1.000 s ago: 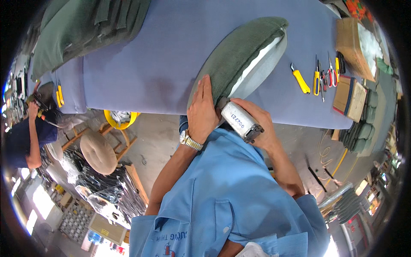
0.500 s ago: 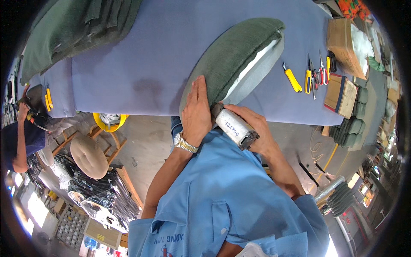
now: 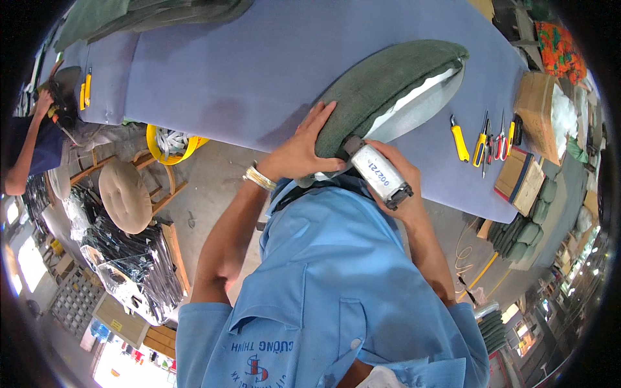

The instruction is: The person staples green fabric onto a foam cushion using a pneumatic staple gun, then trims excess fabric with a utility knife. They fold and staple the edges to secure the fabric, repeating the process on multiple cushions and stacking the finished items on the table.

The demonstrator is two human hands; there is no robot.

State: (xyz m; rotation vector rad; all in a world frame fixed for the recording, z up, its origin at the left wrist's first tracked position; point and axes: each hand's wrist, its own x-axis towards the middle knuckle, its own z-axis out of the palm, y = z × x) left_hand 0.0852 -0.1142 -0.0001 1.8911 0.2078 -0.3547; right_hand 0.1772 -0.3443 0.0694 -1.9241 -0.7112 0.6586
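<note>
A dark green padded seat cushion (image 3: 381, 81) with a pale underside lies tilted on the blue-covered table, its near end reaching over the front edge to my waist. My left hand (image 3: 301, 145) holds that near end, thumb on the close side and fingers over the green fabric. In my right hand (image 3: 406, 174) is a silver staple gun (image 3: 380, 173), whose dark nose is against the cushion's lower edge beside my left thumb. The contact point itself is hidden. White lining shows along the cushion's open-looking right seam.
Yellow-handled pliers (image 3: 460, 143), screwdrivers and red-handled scissors (image 3: 500, 146) lie at the table's right. A cardboard box (image 3: 537, 110) stands beyond. Green fabric (image 3: 155, 16) is heaped at far left. Below the table edge are a yellow bucket (image 3: 155, 145) and a stool (image 3: 126, 197). A co-worker's arm (image 3: 29, 142) shows at left.
My left hand has gone from lying flat on the cushion's top to gripping its near end, thumb apart. The view has turned, and the staple gun stays by the cushion edge.
</note>
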